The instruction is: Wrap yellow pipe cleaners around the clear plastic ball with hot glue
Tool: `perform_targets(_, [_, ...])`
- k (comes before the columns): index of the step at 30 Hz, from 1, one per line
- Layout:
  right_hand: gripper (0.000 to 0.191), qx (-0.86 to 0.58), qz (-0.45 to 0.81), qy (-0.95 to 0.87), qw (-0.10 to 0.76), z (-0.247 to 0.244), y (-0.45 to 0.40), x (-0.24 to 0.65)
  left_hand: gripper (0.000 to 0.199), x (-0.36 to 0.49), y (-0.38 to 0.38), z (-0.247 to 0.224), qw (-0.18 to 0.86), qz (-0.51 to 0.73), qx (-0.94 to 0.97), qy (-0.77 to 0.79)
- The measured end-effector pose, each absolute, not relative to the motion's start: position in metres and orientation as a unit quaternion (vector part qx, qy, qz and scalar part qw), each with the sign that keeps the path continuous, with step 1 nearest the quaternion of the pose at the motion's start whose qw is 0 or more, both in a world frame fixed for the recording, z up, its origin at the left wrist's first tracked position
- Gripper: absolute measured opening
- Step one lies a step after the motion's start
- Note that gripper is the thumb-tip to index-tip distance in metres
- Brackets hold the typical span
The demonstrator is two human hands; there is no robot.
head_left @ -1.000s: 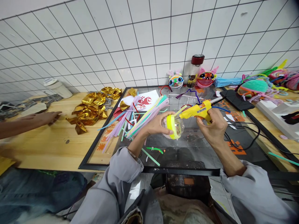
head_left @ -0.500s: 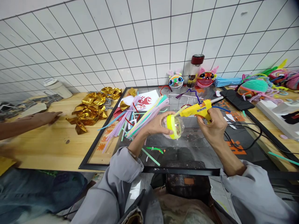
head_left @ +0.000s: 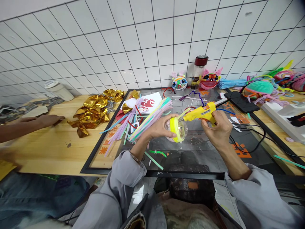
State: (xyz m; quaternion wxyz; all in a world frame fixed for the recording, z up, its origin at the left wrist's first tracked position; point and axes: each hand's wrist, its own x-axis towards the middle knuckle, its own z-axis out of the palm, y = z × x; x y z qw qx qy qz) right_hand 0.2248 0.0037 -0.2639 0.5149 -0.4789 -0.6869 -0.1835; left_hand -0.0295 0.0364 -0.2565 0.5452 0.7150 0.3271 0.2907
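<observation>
My left hand (head_left: 160, 128) is closed around a clear plastic ball (head_left: 183, 128) with a yellow pipe-cleaner band (head_left: 175, 128) wrapped about it. A loose end of the yellow pipe cleaner sticks up from the top of the ball. In my right hand (head_left: 218, 127) is a yellow hot glue gun (head_left: 199, 114), its nozzle pointing left and down at the ball's upper edge by the band. Whether the nozzle touches is too small to tell. Left of the ball lies a bundle of pastel pipe cleaners (head_left: 152, 119).
Gold foil (head_left: 91, 109) lies to the left, near another person's hand (head_left: 51, 120). Against the wall stand two decorated balls (head_left: 179, 82) and a bottle (head_left: 199, 71). A phone (head_left: 241, 101), black cable (head_left: 259, 143) and white tray (head_left: 283, 119) lie to the right.
The glue gun's nozzle has shifted slightly down toward the band. My left hand and the ball have barely moved. The other person's hand has moved a little.
</observation>
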Motion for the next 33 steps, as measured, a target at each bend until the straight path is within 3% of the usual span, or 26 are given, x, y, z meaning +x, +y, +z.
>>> perform_targets(24, [0.014, -0.493, -0.159, -0.678, 0.521, -0.267, 0.013, 0.223, 0.101, -0.025, 0.045, -0.266, 0.521, 0.335, 0.704, 0.348])
perform_targets(33, [0.018, -0.521, -0.145, -0.665, 0.514, -0.268, 0.047, 0.228, 0.092, -0.014, 0.072, -0.27, 0.515, 0.386, 0.683, 0.346])
